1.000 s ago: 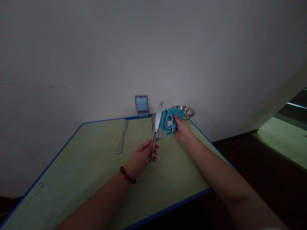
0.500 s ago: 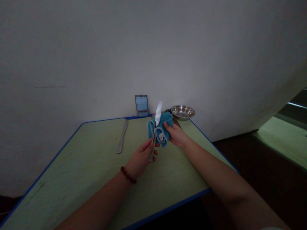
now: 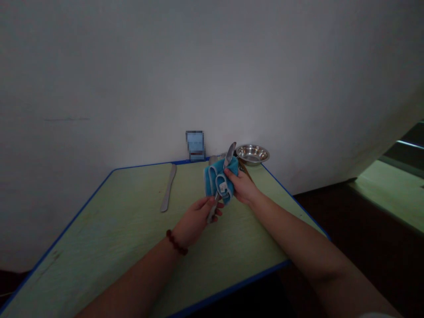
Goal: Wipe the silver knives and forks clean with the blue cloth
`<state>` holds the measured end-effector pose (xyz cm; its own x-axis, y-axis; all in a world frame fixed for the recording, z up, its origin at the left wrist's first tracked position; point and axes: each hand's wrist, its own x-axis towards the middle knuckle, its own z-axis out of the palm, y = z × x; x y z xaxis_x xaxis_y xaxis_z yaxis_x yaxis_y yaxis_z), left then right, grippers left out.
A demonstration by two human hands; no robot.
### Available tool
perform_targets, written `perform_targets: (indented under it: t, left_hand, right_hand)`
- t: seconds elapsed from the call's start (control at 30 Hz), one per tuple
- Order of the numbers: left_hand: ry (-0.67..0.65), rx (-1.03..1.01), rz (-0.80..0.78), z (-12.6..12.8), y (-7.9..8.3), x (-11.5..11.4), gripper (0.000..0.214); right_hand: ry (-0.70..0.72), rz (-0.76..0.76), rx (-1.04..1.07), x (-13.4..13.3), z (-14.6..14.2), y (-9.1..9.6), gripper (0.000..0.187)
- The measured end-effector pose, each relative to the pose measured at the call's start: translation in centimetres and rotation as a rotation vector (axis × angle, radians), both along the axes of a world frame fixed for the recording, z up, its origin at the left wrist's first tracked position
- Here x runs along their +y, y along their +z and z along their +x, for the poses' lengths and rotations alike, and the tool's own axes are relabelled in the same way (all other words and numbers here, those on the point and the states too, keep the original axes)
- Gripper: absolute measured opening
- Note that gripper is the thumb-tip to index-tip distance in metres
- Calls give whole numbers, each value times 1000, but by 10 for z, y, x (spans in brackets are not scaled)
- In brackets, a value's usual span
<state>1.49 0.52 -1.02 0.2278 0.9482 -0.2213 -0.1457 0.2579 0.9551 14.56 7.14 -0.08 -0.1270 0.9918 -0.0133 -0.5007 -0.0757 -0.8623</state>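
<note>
My left hand (image 3: 200, 216), with a dark red bead bracelet at the wrist, grips the handle of a metal table knife (image 3: 231, 152). The blade points up and away to the right. A blue cloth (image 3: 212, 179) with pale edging and a white label is folded around the middle of the knife, hiding that stretch. My right hand (image 3: 244, 185) is closed on the cloth, thumb on top, pressing it against the blade. Another table knife (image 3: 168, 187) lies flat on the table, left of my hands.
The pale green table (image 3: 132, 229) has a blue edge and stands against a wall. At its back right corner sits a shiny metal bowl (image 3: 252, 154). Forks and other cutlery (image 3: 245, 170) lie partly hidden behind the cloth. A blurred upright panel (image 3: 196, 145) leans on the wall.
The knife has tilted to the right, and the cloth now wraps over its middle, where before the blade lay bare in front of it. Both hands keep their holds.
</note>
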Motion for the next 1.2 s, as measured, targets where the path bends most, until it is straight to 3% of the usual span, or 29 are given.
perform_targets:
  t: [0.13,0.4,0.8,1.2]
  left_hand:
    - [-13,-69,-73,0,-1,-1,25]
    - [-140,163,26,-3,-1,-3,25]
    - [-105,109,50,0,-7,-2,19]
    - [-96,216,62,1,3,-5,15]
  right_hand:
    - [-76,7,24,6,4,1,19]
    - [-224,-5,60,14,11,7,16]
    - [-207,20,55,11,8,3,18]
    - [-255,54,-17,10,4,-2,20]
